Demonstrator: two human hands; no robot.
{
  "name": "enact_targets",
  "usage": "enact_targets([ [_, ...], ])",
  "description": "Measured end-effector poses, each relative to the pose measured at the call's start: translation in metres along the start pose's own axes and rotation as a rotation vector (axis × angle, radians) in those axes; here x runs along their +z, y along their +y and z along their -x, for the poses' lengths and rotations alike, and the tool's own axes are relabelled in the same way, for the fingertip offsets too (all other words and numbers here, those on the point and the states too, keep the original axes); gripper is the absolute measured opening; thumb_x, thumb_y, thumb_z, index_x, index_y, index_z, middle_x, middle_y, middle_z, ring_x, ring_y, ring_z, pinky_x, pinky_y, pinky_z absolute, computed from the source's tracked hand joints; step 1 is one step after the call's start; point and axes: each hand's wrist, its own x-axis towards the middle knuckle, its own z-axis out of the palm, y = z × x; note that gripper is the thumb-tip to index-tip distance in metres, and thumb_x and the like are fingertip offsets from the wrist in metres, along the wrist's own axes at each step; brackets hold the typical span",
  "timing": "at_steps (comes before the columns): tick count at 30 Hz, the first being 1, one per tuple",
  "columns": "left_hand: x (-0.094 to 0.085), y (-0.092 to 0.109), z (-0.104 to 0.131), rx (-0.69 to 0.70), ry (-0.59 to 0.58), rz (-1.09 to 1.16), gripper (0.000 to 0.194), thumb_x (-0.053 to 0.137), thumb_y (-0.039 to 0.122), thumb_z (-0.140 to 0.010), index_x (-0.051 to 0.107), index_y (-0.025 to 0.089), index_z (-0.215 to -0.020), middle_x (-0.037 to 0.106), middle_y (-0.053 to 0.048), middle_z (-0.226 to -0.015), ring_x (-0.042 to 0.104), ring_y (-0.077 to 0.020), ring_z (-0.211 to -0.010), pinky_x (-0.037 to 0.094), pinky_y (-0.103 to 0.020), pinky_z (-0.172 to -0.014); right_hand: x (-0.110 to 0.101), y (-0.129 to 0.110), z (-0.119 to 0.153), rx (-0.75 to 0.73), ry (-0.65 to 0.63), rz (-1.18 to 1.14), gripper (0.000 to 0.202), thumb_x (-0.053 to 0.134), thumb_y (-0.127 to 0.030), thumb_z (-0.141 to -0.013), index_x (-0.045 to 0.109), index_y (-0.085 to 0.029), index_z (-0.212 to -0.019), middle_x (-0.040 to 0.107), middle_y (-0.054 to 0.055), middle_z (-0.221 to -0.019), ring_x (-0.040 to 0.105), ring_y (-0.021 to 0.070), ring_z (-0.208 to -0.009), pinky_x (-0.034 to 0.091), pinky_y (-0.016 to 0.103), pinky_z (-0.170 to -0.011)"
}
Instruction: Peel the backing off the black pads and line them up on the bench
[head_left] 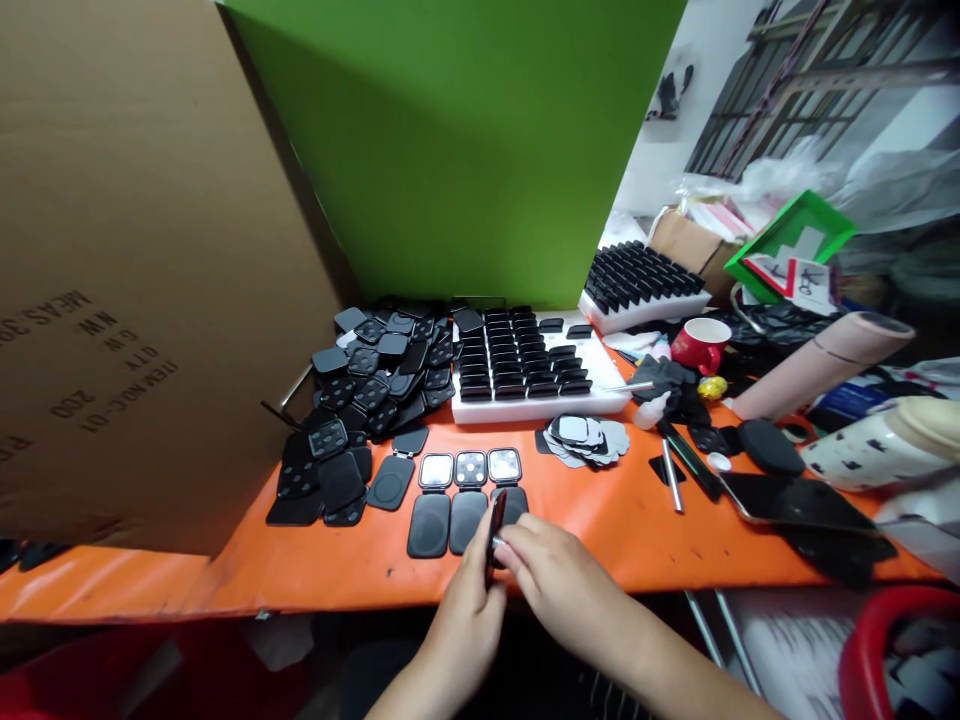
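My left hand (pixel 474 575) grips a thin black folding pad (pixel 497 510), held upright and edge-on at the table's front edge. Against the pad, my right hand (pixel 551 565) is closed in a pinch on a small silvery piece (pixel 498 541), too small to name. Just beyond my hands, three opened folding pads lie in a row, among them the left pad (pixel 430 525) and the middle pad (pixel 469 522); the right one is partly covered by my hands. Another opened pad (pixel 391 483) lies to their left. Behind them is a pile of grey cut-out sheets (pixel 583 440).
At left, a heap of black pads (pixel 367 385) borders a large cardboard box (pixel 135 250). A white foam tray (pixel 540 405) of upright black pieces stands behind, before a green panel (pixel 465 150). At right are a red mug (pixel 694 350), a pink bottle (pixel 825 365) and a phone (pixel 802 505).
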Motion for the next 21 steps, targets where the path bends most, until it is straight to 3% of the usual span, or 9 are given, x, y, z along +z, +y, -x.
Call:
enact_targets([
  [3,0.001,0.001,0.003,0.077,-0.001,-0.172,0.067,0.036,0.005,-0.08,0.015,0.025,-0.14,0.034,-0.007,-0.139,0.034,-0.0208,-0.125,0.028,-0.038,-0.104,0.002,-0.001,0.001,-0.003,-0.015,0.088,0.021,0.038,-0.021,-0.089,0.056,-0.018,-0.078,0.056,0.003,-0.078,0.053,0.0152,-0.072,0.039,0.026,-0.066],
  [6,0.001,0.001,0.007,0.113,-0.02,-0.238,0.061,0.035,0.009,-0.084,0.014,0.024,-0.14,0.03,-0.008,-0.141,0.029,-0.0217,-0.128,0.026,-0.038,-0.105,0.0,-0.001,0.001,0.001,-0.019,0.064,0.019,0.041,-0.027,-0.088,0.057,-0.019,-0.078,0.057,0.002,-0.077,0.053,0.0143,-0.071,0.038,0.024,-0.064],
  [12,0.002,0.001,0.009,0.096,-0.038,-0.277,0.058,0.033,0.015,-0.088,0.01,0.022,-0.141,0.032,-0.01,-0.14,0.031,-0.0219,-0.127,0.024,-0.039,-0.106,0.004,0.003,0.001,0.046,-0.01,-0.016,0.026,0.045,-0.034,-0.086,0.055,-0.019,-0.067,0.055,-0.001,-0.069,0.051,0.0111,-0.063,0.033,0.021,-0.056],
  [21,-0.001,-0.003,0.008,0.092,-0.067,-0.269,0.059,0.035,0.012,-0.085,0.016,0.024,-0.14,0.034,-0.009,-0.14,0.035,-0.0218,-0.125,0.028,-0.037,-0.104,0.011,0.014,0.0,0.087,-0.017,-0.149,0.02,0.049,-0.031,-0.084,0.054,-0.018,-0.069,0.056,-0.001,-0.072,0.05,0.0115,-0.065,0.034,0.02,-0.058],
])
